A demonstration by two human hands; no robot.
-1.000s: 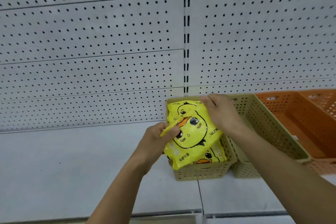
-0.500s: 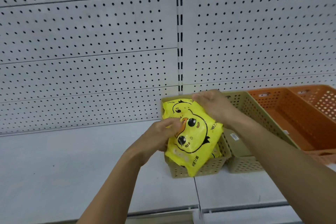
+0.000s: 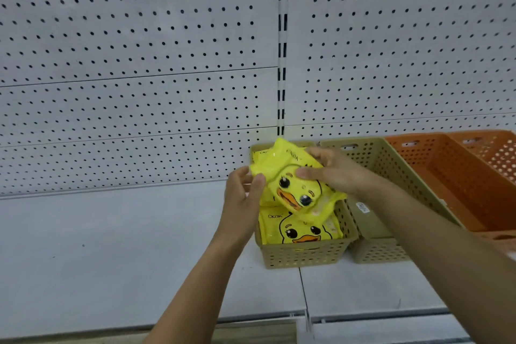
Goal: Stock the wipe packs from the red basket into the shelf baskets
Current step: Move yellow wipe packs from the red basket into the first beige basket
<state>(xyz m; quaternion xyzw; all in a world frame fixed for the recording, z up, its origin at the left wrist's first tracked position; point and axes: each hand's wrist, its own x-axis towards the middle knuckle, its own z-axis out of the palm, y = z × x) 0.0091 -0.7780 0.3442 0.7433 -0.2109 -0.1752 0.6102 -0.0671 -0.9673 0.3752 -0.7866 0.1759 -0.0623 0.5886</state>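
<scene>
Yellow film printed with a cartoon duck: that is the wipe pack (image 3: 296, 184) the person holds in both hands just above the tan basket (image 3: 307, 257). The basket stands toward the back of the shelf (image 3: 111, 246), well in from its front edge and beside the seam between two shelf boards. The left hand (image 3: 243, 195) pinches the pack's left end between thumb and fingers. The right hand (image 3: 332, 173) is curled over its upper right part, fingers across the printed face. The red basket is not in sight.

What the coming move turns on, I would say, is that the basket lies straight below the pack, with both hands about equally near. The pack's long axis runs aslant, high at the back left and low at the front right, its lower corner over the basket's right wall. The basket's own long axis runs from the shelf's front toward the pegboard panel (image 3: 139, 64). The held pack faces up with its duck askew, whereas another pack (image 3: 301, 232), lying flat in the basket's front end, shows its duck upright. So the held pack likely needs squaring up before it goes down. Toward the shelf's right end stand a second tan basket (image 3: 391, 165) and two orange baskets (image 3: 446, 176).
</scene>
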